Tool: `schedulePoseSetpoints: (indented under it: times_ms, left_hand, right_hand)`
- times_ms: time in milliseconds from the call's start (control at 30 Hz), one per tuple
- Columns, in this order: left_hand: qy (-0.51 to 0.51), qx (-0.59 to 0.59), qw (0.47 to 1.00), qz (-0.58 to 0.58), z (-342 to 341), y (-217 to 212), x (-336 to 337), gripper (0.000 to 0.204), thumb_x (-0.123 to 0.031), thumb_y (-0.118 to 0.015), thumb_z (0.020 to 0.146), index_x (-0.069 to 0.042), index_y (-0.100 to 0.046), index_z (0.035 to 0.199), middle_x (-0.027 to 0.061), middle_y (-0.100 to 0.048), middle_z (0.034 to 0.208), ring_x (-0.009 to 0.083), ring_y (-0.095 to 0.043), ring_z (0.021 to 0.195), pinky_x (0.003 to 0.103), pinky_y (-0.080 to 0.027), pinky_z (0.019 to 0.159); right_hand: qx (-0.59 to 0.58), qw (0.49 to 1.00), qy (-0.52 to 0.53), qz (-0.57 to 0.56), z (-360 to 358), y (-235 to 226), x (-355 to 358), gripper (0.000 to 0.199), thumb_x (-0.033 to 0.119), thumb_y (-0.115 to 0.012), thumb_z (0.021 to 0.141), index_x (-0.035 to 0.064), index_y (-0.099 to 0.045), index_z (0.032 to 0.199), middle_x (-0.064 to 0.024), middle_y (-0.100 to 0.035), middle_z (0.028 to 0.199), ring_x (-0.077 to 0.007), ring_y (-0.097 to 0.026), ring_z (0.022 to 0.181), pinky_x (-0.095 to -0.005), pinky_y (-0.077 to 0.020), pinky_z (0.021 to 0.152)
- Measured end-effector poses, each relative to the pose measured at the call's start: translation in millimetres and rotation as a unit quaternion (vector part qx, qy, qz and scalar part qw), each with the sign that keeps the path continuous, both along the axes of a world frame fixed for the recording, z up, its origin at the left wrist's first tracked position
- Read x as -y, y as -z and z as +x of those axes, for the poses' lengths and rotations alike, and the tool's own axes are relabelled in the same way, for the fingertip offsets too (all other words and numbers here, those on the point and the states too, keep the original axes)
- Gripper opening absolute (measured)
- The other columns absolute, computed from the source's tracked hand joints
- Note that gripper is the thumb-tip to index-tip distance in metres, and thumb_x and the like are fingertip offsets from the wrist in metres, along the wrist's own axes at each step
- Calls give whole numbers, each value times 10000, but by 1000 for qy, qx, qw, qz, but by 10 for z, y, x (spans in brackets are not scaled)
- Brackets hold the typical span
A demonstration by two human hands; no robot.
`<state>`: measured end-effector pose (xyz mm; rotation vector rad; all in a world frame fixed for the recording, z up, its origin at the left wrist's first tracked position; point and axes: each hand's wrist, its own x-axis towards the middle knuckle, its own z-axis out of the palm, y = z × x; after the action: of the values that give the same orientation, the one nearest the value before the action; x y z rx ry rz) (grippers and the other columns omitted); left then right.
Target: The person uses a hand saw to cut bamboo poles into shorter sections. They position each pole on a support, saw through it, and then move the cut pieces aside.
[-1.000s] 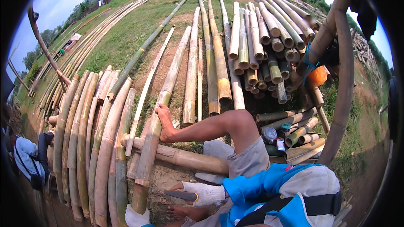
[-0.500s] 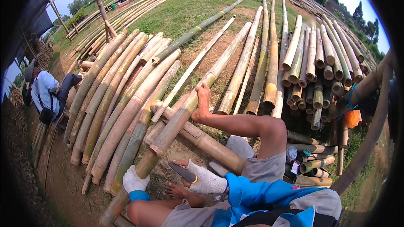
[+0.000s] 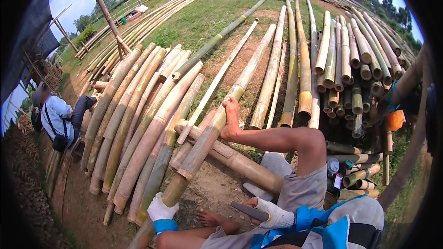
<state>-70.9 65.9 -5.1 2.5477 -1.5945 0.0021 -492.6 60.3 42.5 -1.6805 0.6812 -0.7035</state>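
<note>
A long bamboo pole (image 3: 199,149) runs from the grass ahead down to the lower left. My left hand (image 3: 162,207), in a white glove, is closed round its near part. My bare foot (image 3: 230,119) presses against the pole's side farther up. Under the pole, crosswise, rests a thick bamboo log (image 3: 240,160). My right hand (image 3: 276,214), in a white glove with bare fingertips, grips a dark flat-bladed hand tool (image 3: 249,210). Its blade points left toward the pole, apart from it; the fist hides the handle.
Several thick bamboo poles (image 3: 138,138) lie side by side at left. Stacked bamboo (image 3: 339,60) fills the right, above short cut pieces (image 3: 357,175). A grey stone (image 3: 275,163) lies by my knee. A person (image 3: 57,115) sits at far left.
My right hand with the bladed tool has moved right, away from the pole. My left hand stays on the pole; the view has shifted slightly.
</note>
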Motion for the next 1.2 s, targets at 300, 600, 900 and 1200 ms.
schedulePoseSetpoints:
  times_ms: [300,600,900,1200]
  left_hand:
    - [7,-10,1000,-21,-39,-3,-15,648,-473,-966,680,-161,-698,1180,154,-788,1056,410,-773,982,541,-627,882]
    - [27,79,996,-22,-131,340,-254,831,-437,-959,743,-96,-645,1433,144,-734,1274,359,-718,1133,493,-581,1012]
    - [40,85,994,-61,-98,491,-282,843,-403,-981,726,-83,-639,1428,153,-735,1259,369,-717,1141,513,-566,1012]
    - [16,71,996,-57,4,374,-115,801,-429,-980,713,-111,-674,1382,148,-759,1162,382,-738,1075,526,-580,963]
  right_hand:
    - [-67,996,37,52,409,330,213,708,-9,-684,911,63,-496,1589,-122,-649,1210,-202,-662,1065,-368,-550,920]
    - [31,997,73,14,330,-145,192,551,50,-766,1026,18,-526,1521,-119,-631,1309,-195,-639,1154,-344,-529,1030]
    - [-9,996,70,49,57,238,-20,526,-6,-689,1036,20,-512,1531,-111,-624,1321,-162,-625,1141,-309,-508,1037]
    - [14,995,84,-59,936,365,514,533,-34,-666,1020,36,-499,1521,-101,-621,1250,-164,-641,1057,-316,-543,941]
